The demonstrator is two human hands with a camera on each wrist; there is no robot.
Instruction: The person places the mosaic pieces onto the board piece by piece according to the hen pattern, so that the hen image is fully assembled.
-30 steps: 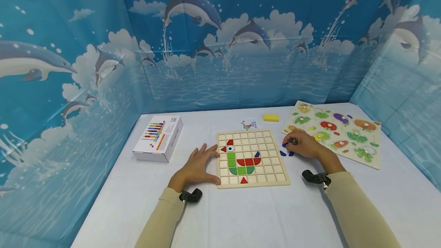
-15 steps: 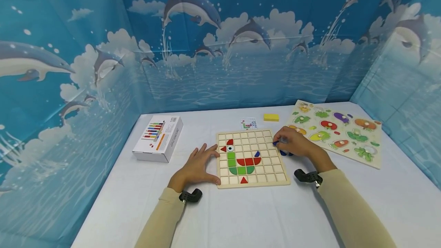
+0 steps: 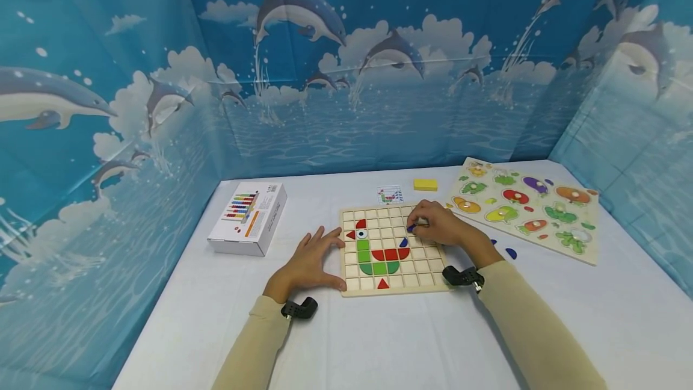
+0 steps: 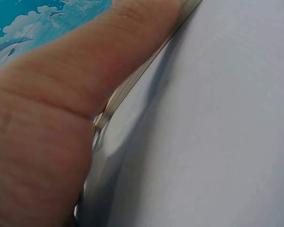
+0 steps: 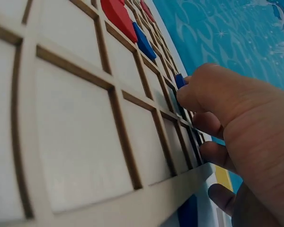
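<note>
A wooden grid board (image 3: 397, 292) lies on the white table, with red, green and blue flat pieces forming a bird-like figure in its cells. My left hand (image 3: 305, 263) rests at the board's left edge, thumb by the near corner and fingertips by the side. Over the board's right half, my right hand (image 3: 446, 225) pinches a small blue piece (image 5: 180, 81) between thumb and fingers. Left of those fingertips, another blue piece (image 3: 403, 242) sits in a cell above the red row (image 3: 391, 254). A red triangle (image 3: 383, 283) lies in the bottom row.
Loose blue pieces (image 3: 511, 253) lie on the table right of the board. Behind it are a small pattern card (image 3: 390, 194) and a yellow block (image 3: 425, 185). A vegetable peg puzzle (image 3: 533, 212) lies at right, a white box (image 3: 249, 218) at left.
My right hand has moved left from the loose blue pieces to over the board, bringing one blue piece with it. The left hand has stayed put.
</note>
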